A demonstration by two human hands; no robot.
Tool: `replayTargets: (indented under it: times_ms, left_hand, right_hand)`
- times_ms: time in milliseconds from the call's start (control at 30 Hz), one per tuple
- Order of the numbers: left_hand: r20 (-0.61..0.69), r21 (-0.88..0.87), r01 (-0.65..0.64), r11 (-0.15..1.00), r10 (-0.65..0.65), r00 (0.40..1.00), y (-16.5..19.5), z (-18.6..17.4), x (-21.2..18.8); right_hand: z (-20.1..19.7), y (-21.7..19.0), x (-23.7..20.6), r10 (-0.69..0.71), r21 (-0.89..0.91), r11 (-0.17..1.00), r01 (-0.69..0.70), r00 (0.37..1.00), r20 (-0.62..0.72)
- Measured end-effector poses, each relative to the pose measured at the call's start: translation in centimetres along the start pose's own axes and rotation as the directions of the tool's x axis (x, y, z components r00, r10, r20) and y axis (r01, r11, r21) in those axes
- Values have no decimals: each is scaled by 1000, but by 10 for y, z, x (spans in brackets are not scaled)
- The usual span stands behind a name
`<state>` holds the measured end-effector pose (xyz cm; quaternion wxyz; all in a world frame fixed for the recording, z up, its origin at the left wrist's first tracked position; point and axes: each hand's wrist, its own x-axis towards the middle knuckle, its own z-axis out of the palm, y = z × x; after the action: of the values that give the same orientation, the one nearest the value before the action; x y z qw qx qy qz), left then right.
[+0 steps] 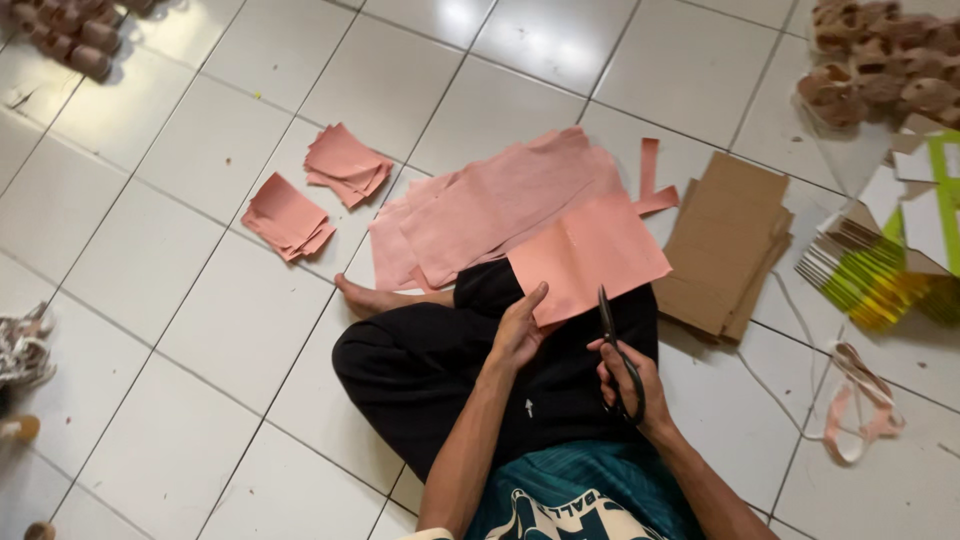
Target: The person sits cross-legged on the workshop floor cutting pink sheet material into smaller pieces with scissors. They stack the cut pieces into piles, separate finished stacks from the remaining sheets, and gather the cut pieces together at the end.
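I sit cross-legged on a white tiled floor. My left hand [520, 330] pinches the near edge of a pink paper sheet [585, 255] held over my knee. My right hand [630, 385] grips black scissors [612, 335], blades pointing up into the sheet's lower edge. Beyond the sheet lies a spread of larger pink paper [490, 205] on the floor.
Two small stacks of cut pink pieces [285, 215] [345, 165] lie to the left. A stack of brown cardboard [725, 245] sits to the right, with yellow-green card bundles [870, 275], pink strips [855, 400] and brown moulded pieces [880, 60] further right.
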<state>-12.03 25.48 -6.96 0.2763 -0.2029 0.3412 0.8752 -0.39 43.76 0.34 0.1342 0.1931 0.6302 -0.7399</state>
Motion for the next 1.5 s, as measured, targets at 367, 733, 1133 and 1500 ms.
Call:
replayTargets:
  times_ms: [367, 733, 1133, 1500]
  left_hand:
    - [94, 370, -376, 849, 369, 925, 12, 36, -64]
    - [65, 421, -333, 844, 338, 939, 12, 58, -104]
    - [77, 483, -316, 817, 319, 944, 22, 65, -108]
    - [121, 478, -359, 802, 345, 931, 26, 63, -102]
  right_hand:
    - [-28, -2, -75, 172, -471, 875, -114, 982, 82]
    - [3, -19, -62, -25, -390, 919, 63, 995, 101]
    - [5, -16, -62, 5, -430, 903, 7, 1000, 27]
    - [14, -25, -30, -88, -372, 922, 109, 993, 74]
